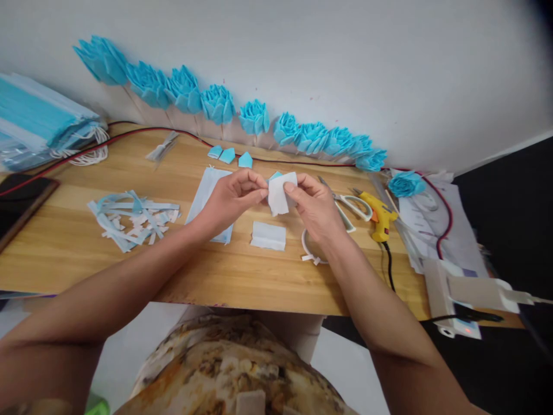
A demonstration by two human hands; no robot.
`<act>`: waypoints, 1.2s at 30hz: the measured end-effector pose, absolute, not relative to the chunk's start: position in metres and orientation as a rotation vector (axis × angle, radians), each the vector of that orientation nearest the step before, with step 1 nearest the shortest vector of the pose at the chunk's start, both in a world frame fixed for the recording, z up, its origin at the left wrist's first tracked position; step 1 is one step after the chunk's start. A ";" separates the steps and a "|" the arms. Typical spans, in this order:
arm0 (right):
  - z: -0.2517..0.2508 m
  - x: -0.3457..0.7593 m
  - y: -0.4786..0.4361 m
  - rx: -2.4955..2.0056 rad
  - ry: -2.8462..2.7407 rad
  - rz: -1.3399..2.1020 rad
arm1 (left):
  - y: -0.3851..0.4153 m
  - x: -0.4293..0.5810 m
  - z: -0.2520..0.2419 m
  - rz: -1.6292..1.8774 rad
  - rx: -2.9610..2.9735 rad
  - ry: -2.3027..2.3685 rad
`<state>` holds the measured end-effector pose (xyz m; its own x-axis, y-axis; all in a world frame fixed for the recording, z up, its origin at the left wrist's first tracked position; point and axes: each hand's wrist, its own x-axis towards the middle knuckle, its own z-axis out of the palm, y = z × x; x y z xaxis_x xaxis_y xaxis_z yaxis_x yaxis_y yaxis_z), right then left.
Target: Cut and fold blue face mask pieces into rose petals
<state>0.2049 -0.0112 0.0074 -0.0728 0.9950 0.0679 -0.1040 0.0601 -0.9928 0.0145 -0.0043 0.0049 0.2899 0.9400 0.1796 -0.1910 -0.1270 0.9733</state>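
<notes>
Between my hands is a small white piece of mask fabric, raised above the table. My right hand pinches its right side, thumb in front. My left hand has thumb and fingertips closed at its left edge. Below lies a second pale rectangle of fabric, flat on the wood. A face mask lies partly under my left hand. Several folded blue petals rest behind my hands. Scissors and a roll of tape sit beside my right hand and forearm.
Blue fabric flowers on stems line the wall. A yellow glue gun lies right, near a power strip. Fabric scraps, a mask stack and a dark phone-like device are left. A red-black cable crosses behind.
</notes>
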 end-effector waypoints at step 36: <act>0.003 0.201 -0.016 -1.150 -1.428 0.913 | -0.002 0.011 0.001 1.143 1.501 0.948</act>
<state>0.2010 -0.0161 0.0026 0.0007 0.9673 0.2537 0.1756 0.2496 -0.9523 0.0111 -0.0024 0.0010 0.2504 0.9477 0.1978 0.0192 -0.2091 0.9777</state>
